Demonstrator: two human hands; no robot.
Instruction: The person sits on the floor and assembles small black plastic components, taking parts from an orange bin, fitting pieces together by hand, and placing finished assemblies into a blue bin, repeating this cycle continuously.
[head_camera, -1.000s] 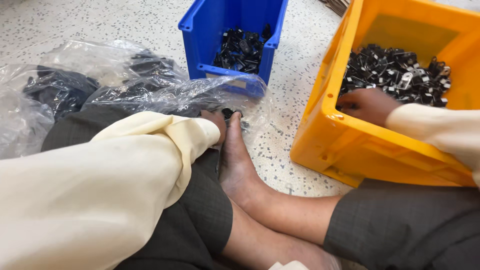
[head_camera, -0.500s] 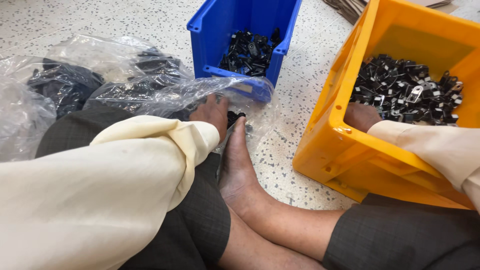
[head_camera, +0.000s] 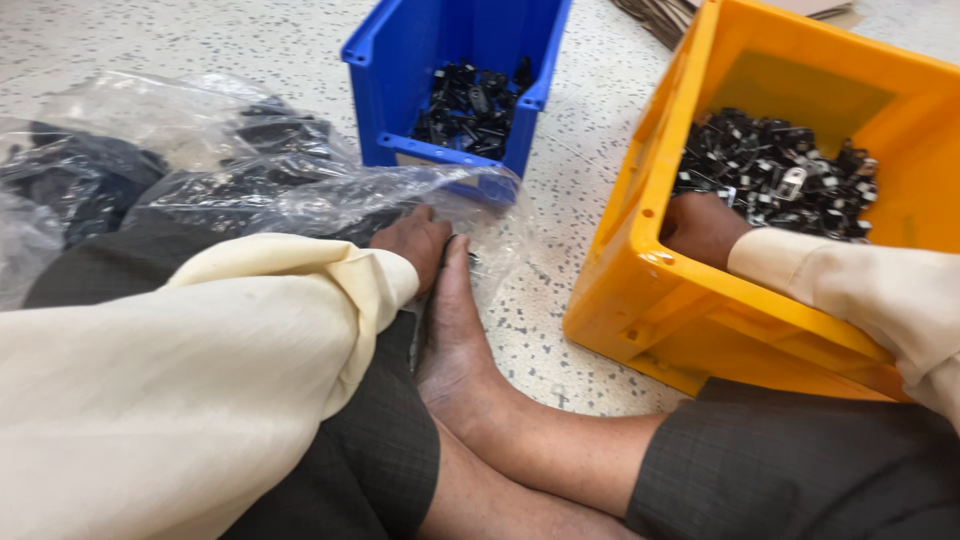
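Two bins stand on the speckled floor (head_camera: 600, 130) in front of a seated person — a yellow crate (head_camera: 700, 300) on the right and a smaller blue bin (head_camera: 400, 100) further off, just left of it. Both hold small black and silvery metal parts (head_camera: 780, 170); the crate's heap is much the larger.

The right hand (head_camera: 705, 228) reaches over the crate's near wall and rests at the edge of the heap, fingers curled down among the pieces; whether it grips any I cannot tell, since the fingertips are hidden. A cream sleeve (head_camera: 860, 290) covers the wrist.

The left hand (head_camera: 412, 245) lies low by the bare foot (head_camera: 455, 330), pushed into the mouth of a clear plastic bag (head_camera: 300, 190) that sprawls across the floor and the lap. Its fingers are tucked under the film — holding or merely touching, it is unclear. More dark parts show through the bag on the left.
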